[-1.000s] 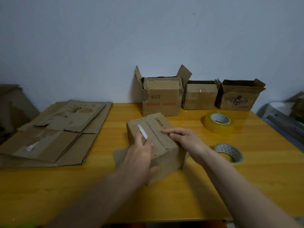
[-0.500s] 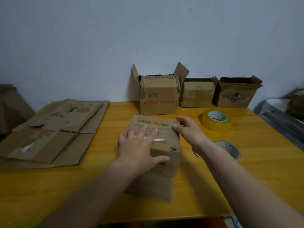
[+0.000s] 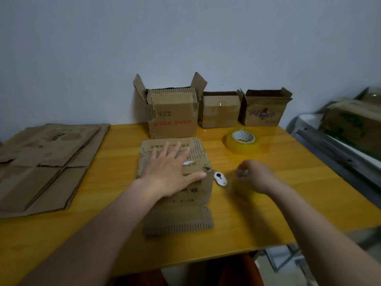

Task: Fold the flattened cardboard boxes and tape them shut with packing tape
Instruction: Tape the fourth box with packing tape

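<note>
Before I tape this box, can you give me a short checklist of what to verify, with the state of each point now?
1. Top flaps of the brown cardboard box folded down: ok.
2. Left hand pressing flat on the flaps: ok.
3. Right hand holding the near yellowish tape roll: cannot tell, the picture is blurred.
4. Loose tape end found: cannot tell.
5. Small white cutter within reach beside the box: ok.
6. Spare clear yellow tape roll on the orange wooden table: ok.

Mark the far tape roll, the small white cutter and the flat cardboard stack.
far tape roll (image 3: 241, 143): head view, yellow outer wall.
small white cutter (image 3: 220, 179): head view, middle of body.
flat cardboard stack (image 3: 47, 162): head view, top sheet.
</note>
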Tool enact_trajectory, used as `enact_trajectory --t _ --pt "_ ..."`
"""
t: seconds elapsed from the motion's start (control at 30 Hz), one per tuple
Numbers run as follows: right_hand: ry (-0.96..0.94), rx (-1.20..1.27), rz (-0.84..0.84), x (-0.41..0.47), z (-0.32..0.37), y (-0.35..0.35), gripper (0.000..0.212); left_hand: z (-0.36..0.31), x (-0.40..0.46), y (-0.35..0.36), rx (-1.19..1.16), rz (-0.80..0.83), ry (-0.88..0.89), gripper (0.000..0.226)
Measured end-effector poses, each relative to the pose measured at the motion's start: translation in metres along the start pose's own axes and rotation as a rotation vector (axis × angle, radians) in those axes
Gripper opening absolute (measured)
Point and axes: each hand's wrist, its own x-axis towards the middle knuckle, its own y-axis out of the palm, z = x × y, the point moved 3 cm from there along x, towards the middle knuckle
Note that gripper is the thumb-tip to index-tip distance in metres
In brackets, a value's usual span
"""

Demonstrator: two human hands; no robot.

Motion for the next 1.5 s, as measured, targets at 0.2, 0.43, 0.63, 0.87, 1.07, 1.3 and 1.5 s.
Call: enact_trajectory --t 0.2,0.43,0.63,0.87,1.07,1.3,1.5 --pt "0.015 -0.224 -0.012 -0.02 -0.022 0.004 0.018 0.0 0.0 -0.002 -0.03 -0.008 0.013 0.094" --pt "-0.477 0.394 -0.283 -0.032 0.048 -0.056 0.019 0.013 0.006 -0.011 -0.504 -0.062 -0.011 0.121" --pt "-0.599 0.324 -0.207 -0.032 0.106 -0.051 0.017 0.022 -0.002 -0.012 -0.979 -0.455 -0.004 0.085" --pt "-0.571 0.21 -0.2 -0.031 0.133 -0.045 0.035 0.036 -0.007 -0.015 -1.338 -0.653 -0.1 0.006" --pt "-0.636 0.1 -0.173 -0.033 0.145 -0.043 0.061 0.04 -0.004 -0.01 -1.349 -0.663 -0.172 0.012" --pt "-0.401 0.644 -0.397 -0.013 0.152 -0.021 0.084 0.045 -0.001 -0.011 -1.544 -0.618 -0.269 0.008" --pt "-0.265 1.079 -0.19 0.006 0.158 0.004 0.046 0.051 0.002 -0.01 -1.664 -0.528 -0.354 0.013"
